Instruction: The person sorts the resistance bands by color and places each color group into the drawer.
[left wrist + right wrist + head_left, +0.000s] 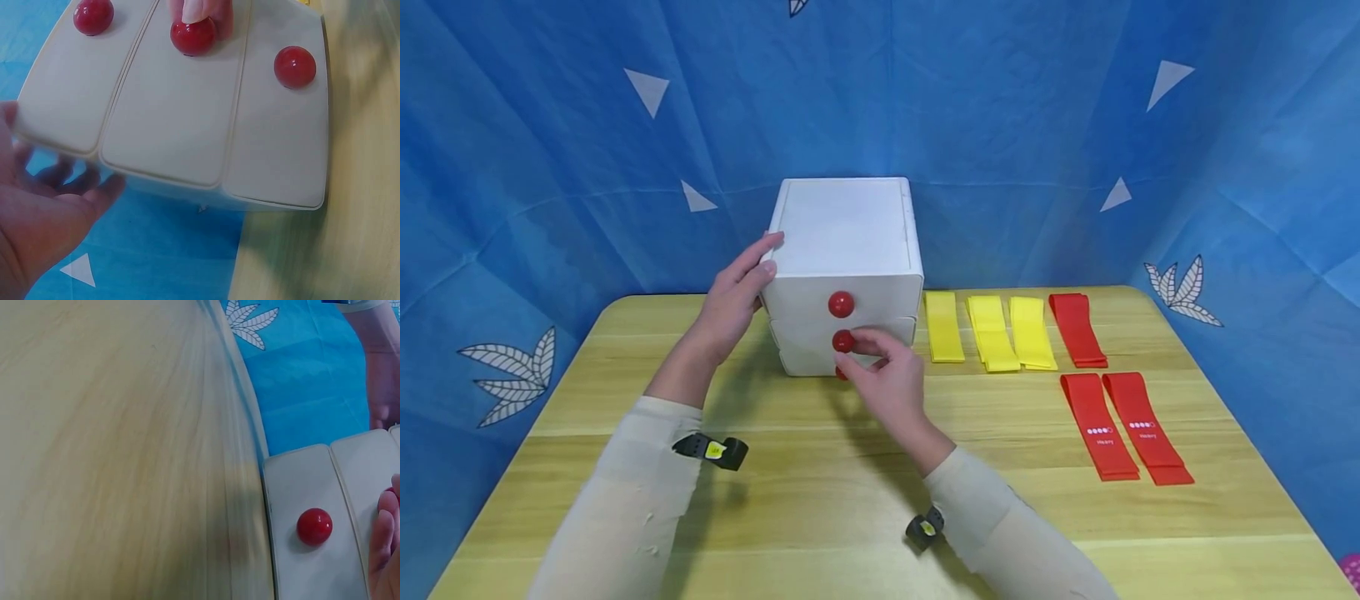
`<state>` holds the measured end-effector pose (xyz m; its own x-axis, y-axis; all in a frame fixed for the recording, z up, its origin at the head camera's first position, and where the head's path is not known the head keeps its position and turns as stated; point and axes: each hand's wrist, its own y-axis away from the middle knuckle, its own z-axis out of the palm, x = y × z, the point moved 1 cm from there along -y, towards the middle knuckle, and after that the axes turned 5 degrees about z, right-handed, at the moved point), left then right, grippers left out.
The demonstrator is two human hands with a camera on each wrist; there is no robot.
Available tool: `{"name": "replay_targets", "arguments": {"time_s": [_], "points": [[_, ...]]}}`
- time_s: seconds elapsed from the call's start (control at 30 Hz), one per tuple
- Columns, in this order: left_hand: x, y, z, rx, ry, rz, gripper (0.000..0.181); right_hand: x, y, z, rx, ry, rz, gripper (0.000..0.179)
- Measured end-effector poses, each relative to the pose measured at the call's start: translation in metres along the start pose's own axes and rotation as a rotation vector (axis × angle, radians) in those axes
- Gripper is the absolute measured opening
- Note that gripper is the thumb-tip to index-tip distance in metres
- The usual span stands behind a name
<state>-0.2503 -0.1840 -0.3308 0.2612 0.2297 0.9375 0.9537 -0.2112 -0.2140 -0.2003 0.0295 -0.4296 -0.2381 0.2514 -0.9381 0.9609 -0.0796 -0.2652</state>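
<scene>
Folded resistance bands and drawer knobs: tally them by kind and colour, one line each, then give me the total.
Yellow resistance bands: 3
Red resistance bands: 3
Red drawer knobs: 3
Total: 9

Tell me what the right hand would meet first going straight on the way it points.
The right hand pinches the middle red knob; straight on, it would likely first meet the white front of the middle drawer, though the remaining gap is hard to judge.
</scene>
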Motion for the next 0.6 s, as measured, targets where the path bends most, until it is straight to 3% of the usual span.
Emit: {"name": "replay_targets", "arguments": {"time_s": [0.6], "points": [[-0.0019,-0.0015,-0.0004,0.014,-0.028,-0.028,0.048,-0.0034,-0.0026,0.0037,0.059,-0.042,0.022,0.019]]}}
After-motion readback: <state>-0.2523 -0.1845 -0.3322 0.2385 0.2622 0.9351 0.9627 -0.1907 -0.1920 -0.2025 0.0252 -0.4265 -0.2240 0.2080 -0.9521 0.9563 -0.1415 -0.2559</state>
